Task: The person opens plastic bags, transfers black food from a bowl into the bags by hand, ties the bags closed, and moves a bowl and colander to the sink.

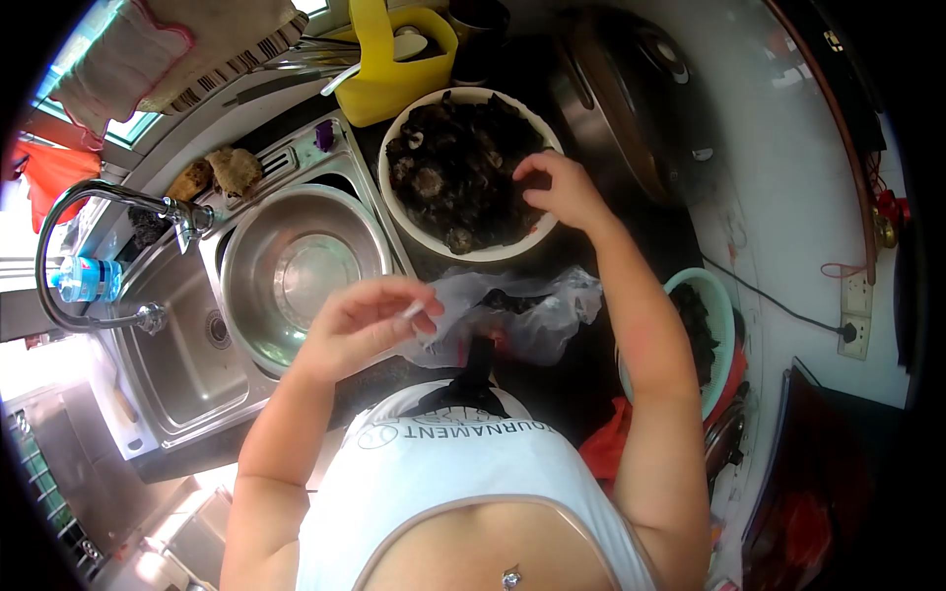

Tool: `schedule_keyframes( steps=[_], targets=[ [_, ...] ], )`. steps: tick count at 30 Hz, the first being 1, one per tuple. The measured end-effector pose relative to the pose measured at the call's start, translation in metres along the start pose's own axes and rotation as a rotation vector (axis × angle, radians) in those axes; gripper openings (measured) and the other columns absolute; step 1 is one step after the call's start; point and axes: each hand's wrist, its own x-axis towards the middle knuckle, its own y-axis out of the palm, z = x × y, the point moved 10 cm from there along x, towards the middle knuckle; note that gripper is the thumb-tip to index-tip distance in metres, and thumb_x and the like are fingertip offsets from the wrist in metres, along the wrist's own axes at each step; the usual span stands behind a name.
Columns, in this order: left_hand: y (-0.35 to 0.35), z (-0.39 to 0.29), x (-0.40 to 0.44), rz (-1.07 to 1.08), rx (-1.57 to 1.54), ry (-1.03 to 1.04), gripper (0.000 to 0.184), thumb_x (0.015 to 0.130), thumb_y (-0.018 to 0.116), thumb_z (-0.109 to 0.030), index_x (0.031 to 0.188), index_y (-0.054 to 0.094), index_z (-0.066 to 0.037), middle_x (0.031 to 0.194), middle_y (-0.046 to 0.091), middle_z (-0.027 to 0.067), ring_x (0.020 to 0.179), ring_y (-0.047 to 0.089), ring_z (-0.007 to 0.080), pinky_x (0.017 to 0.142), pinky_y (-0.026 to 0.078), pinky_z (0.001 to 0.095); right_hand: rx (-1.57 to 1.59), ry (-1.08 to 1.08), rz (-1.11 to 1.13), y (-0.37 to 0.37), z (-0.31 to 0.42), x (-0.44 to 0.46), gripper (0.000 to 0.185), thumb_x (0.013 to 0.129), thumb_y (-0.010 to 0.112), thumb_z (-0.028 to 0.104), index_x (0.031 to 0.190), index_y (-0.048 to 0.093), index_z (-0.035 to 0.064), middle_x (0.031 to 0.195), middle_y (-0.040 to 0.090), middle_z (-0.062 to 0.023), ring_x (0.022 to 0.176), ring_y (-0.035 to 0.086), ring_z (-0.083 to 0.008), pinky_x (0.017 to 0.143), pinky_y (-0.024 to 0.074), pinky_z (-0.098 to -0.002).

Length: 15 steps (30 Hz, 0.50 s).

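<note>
My left hand (370, 325) is over the counter beside the steel basin, its fingers pinched on a small pale piece (412, 310) too small to name. My right hand (564, 192) is at the right rim of a round white bowl (394, 212), thumb and forefinger apart with nothing visible between them. Dark, crumpled pieces that look like soaked mushrooms (458, 172) fill the bowl. A clear plastic bag (552, 310) lies crumpled on the counter between my body and the bowl, close to my left hand.
A steel basin (236, 286) sits in the sink (177, 389), under a curved faucet (59, 217). Behind the bowl stands a yellow basket (370, 94). A dark, rounded appliance (611, 108) is at its right. A pale green basin (729, 325) with dark contents is beside my right arm.
</note>
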Motion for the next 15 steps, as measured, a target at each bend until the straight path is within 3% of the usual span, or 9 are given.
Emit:
schedule_keyframes(
  steps=[3, 5, 10, 13, 14, 15],
  targets=[
    [-0.035, 0.002, 0.015, -0.191, 0.119, 0.037, 0.029, 0.091, 0.061, -0.012, 0.115, 0.059, 0.003, 0.1, 0.067, 0.0122, 0.088, 0.065, 0.0185, 0.078, 0.05, 0.0293, 0.082, -0.083, 0.06, 0.006, 0.023, 0.027, 0.03, 0.066, 0.068, 0.008, 0.096, 0.066, 0.0094, 0.095, 0.061, -0.0099, 0.095, 0.06, -0.0272, 0.086, 0.0478, -0.0341],
    [-0.059, 0.008, 0.033, -0.284, 0.194, -0.004, 0.027, 0.091, 0.06, -0.012, 0.114, 0.06, 0.001, 0.099, 0.067, 0.0083, 0.084, 0.063, 0.0143, 0.077, 0.049, 0.0278, -0.076, -0.183, 0.15, 0.024, 0.045, 0.043, 0.039, 0.068, 0.07, 0.007, 0.106, 0.064, 0.0118, 0.109, 0.058, -0.0097, 0.104, 0.058, -0.0264, 0.089, 0.0474, -0.0344],
    [-0.109, 0.009, 0.081, -0.423, 0.668, 0.034, 0.027, 0.088, 0.061, -0.007, 0.115, 0.061, -0.003, 0.102, 0.065, 0.0033, 0.083, 0.058, 0.0093, 0.077, 0.047, 0.0243, -0.587, -0.348, 0.064, 0.043, 0.077, 0.085, 0.074, 0.061, 0.083, 0.015, 0.128, 0.054, 0.0257, 0.132, 0.045, -0.0065, 0.122, 0.049, -0.0262, 0.098, 0.0441, -0.0405],
    [-0.11, 0.006, 0.097, -0.444, 0.641, 0.089, 0.032, 0.081, 0.063, -0.007, 0.112, 0.062, -0.001, 0.1, 0.064, 0.0049, 0.083, 0.058, 0.0125, 0.078, 0.048, 0.0268, -0.635, -0.313, 0.154, 0.058, 0.064, 0.114, 0.084, 0.057, 0.085, 0.017, 0.132, 0.049, 0.0304, 0.138, 0.041, -0.0055, 0.124, 0.047, -0.0273, 0.1, 0.0428, -0.0428],
    [-0.108, 0.008, 0.101, -0.416, 0.631, 0.088, 0.031, 0.082, 0.064, -0.007, 0.112, 0.062, -0.001, 0.1, 0.064, 0.0048, 0.083, 0.058, 0.012, 0.078, 0.048, 0.0272, -0.489, -0.201, 0.328, 0.07, 0.049, 0.122, 0.084, 0.052, 0.085, 0.019, 0.129, 0.051, 0.0247, 0.136, 0.043, -0.0076, 0.121, 0.048, -0.03, 0.1, 0.0427, -0.0392],
    [-0.106, 0.01, 0.101, -0.389, 0.617, 0.078, 0.03, 0.084, 0.063, -0.007, 0.113, 0.061, -0.002, 0.102, 0.064, 0.0036, 0.084, 0.058, 0.0107, 0.077, 0.047, 0.0258, -0.515, -0.194, 0.36, 0.073, 0.051, 0.125, 0.081, 0.054, 0.085, 0.018, 0.127, 0.053, 0.0244, 0.135, 0.043, -0.0075, 0.121, 0.048, -0.0302, 0.099, 0.0433, -0.0391]
  ],
)
